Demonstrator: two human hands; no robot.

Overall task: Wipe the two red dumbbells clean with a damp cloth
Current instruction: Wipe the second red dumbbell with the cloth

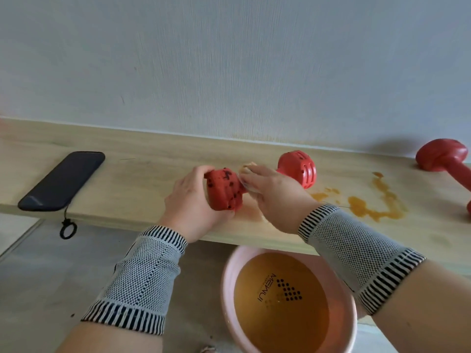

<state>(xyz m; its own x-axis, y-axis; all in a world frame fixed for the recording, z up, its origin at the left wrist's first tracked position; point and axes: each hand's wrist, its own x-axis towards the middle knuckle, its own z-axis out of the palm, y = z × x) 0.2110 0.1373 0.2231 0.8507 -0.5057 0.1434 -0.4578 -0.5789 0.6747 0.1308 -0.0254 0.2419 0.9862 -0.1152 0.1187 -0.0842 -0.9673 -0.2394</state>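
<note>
A red dumbbell lies across the middle of the wooden shelf. Its near head is speckled with dark spots, and my left hand grips that head. My right hand wraps a pale cloth around the handle between the two heads; only a bit of cloth shows past my fingers. The second red dumbbell lies at the far right of the shelf, partly cut off by the frame edge.
A black phone with a wrist loop lies at the shelf's left end. Orange-brown liquid is smeared on the shelf right of my hands. A pink basin of brownish water stands on the floor below the shelf edge.
</note>
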